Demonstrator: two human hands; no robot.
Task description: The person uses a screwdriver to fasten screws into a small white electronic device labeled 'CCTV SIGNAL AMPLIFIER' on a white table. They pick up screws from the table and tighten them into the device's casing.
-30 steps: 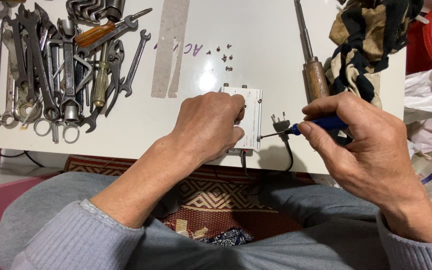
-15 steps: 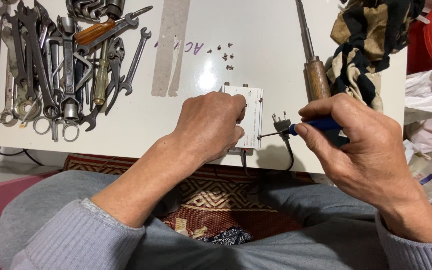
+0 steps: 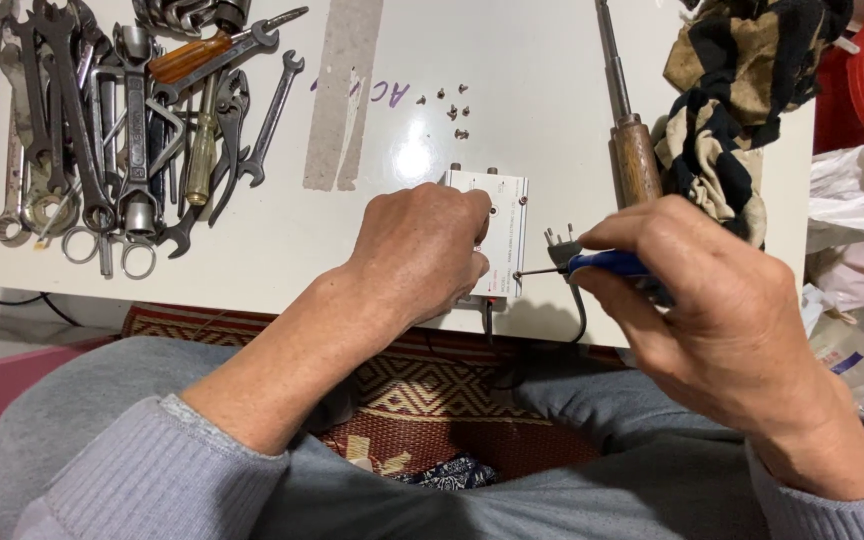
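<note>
**benchrat:** Closest to the camera it's just grey sleeves and a patterned rug (image 3: 422, 390) under the table edge. Then the left hand (image 3: 422, 250) is pressed flat over a small white box (image 3: 502, 225), fingers curled down on it, pinning it near the front edge of the white table (image 3: 512, 90). The right hand (image 3: 712, 310) is pinched shut on a blue-handled screwdriver (image 3: 607, 264), tip sitting right at the box's right side. A plug (image 3: 560, 245) lies just beside it.

**sparky_two:** So how far along, you reckon?

**benchrat:** Partway, I'd guess. A little cluster of loose screws (image 3: 452, 105) sits further back on the table, apart from the box, so some look already out or not yet in. Can't tell which way the driver is turning.

**sparky_two:** And the rest?

**benchrat:** Far left, a spread of spanners (image 3: 82, 130); far right, a wooden-handled tool (image 3: 630, 140) beside a striped cloth (image 3: 742, 90).
</note>
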